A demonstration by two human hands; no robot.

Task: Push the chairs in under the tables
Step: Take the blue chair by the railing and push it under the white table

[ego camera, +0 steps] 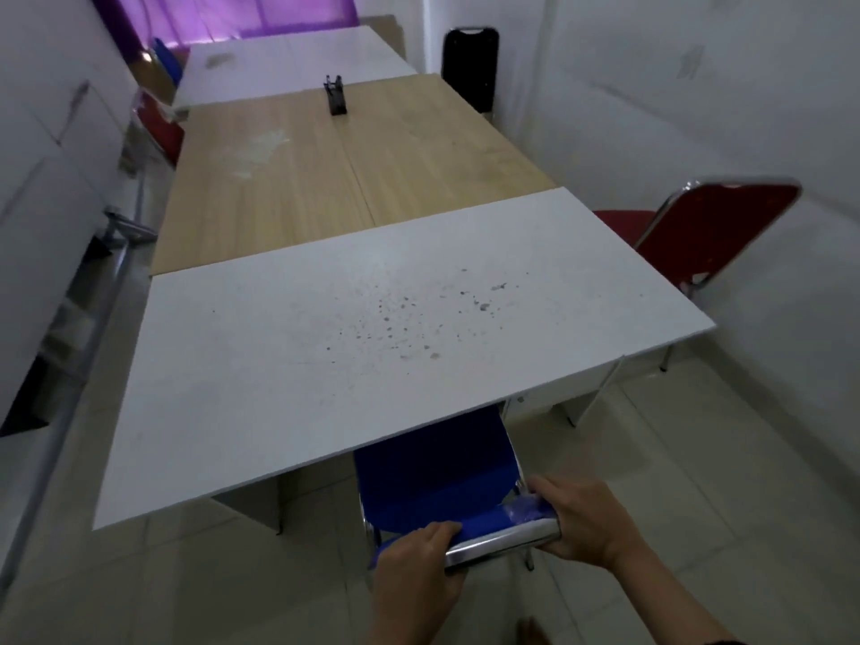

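A small black holder (pixel 335 96) stands far off. A purple curtain (pixel 223 14) hangs at the back. The walls (pixel 698 86) are white. The floor (pixel 698 458) has pale tiles.

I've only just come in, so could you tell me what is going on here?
A person has both hands on the backrest of a blue chair, left hand and right hand, at the near edge of the white table. Its seat is already partly under the top. A red chair stands at the table's right side.
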